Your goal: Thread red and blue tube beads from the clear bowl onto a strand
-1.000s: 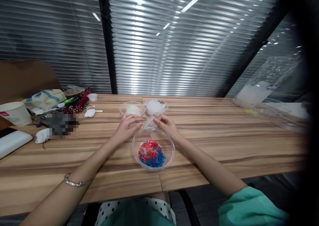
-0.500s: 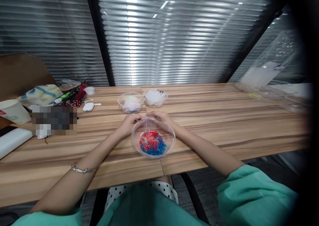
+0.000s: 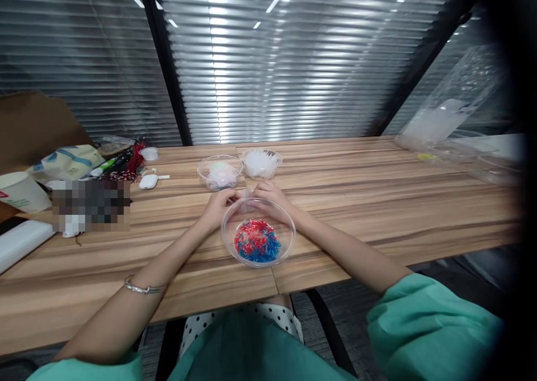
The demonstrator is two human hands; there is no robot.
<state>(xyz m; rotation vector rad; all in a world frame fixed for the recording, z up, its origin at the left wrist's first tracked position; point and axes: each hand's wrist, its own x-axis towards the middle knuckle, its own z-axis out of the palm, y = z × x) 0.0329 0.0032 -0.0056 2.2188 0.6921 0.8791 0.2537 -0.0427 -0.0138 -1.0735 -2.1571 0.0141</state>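
A round clear plastic bowl (image 3: 226, 247) stands near the table's front edge, with red and blue short tube pieces (image 3: 257, 240) lying in it. Just behind its far rim, my left hand (image 3: 220, 206) is closed, with fingers curled inward. My right hand (image 3: 272, 200) is closed opposite it, partly seen through the bowl's clear wall. Between the fingertips of both hands is a small translucent plastic bag (image 3: 245, 200), pinched from either side; its contents cannot be made out. Farther back are a clear bowl with pale pieces (image 3: 220, 175) and a tub of white strips (image 3: 262, 164).
On the left lie a white earphone case (image 3: 148, 181), a paper cup (image 3: 25, 192), a white box (image 3: 26, 243), a bundle of red and black cords (image 3: 133, 160) and a patterned pouch (image 3: 69, 161). A large clear bag (image 3: 440, 118) and clear lids rest at the far right.
My right hand has lifted slightly and its fingers have shifted at the small bag, which shows a little more between the hands. The bowls stay in place; the view has tilted slightly.
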